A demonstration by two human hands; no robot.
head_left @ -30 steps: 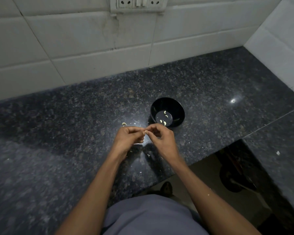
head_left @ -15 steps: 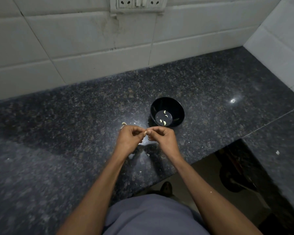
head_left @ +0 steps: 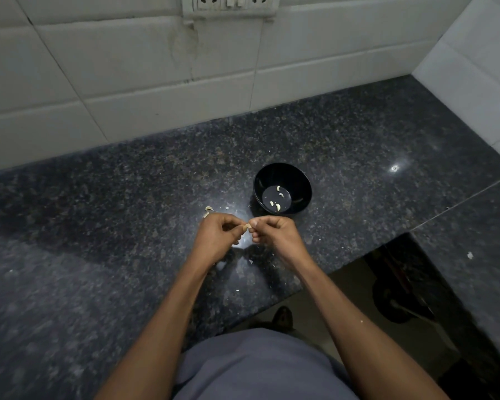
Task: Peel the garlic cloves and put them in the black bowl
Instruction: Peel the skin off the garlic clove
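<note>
A small garlic clove (head_left: 247,226) sits between the fingertips of both hands, just above the dark granite counter. My left hand (head_left: 218,236) pinches it from the left and my right hand (head_left: 276,233) pinches it from the right, fingers curled. Just behind my right hand stands the black bowl (head_left: 300,180), with several peeled cloves (head_left: 275,204) on its bottom. Another garlic piece (head_left: 208,209) lies on the counter just beyond my left hand.
Bits of papery garlic skin (head_left: 251,261) are scattered on the granite counter (head_left: 98,226) around and under my hands. A white tiled wall (head_left: 156,82) runs along the back and right. The counter's front edge drops to the floor at the lower right.
Both hands have shifted slightly away from me and their fingertips have worked at the clove; the clove now shows more plainly between them. The bowl has not moved.
</note>
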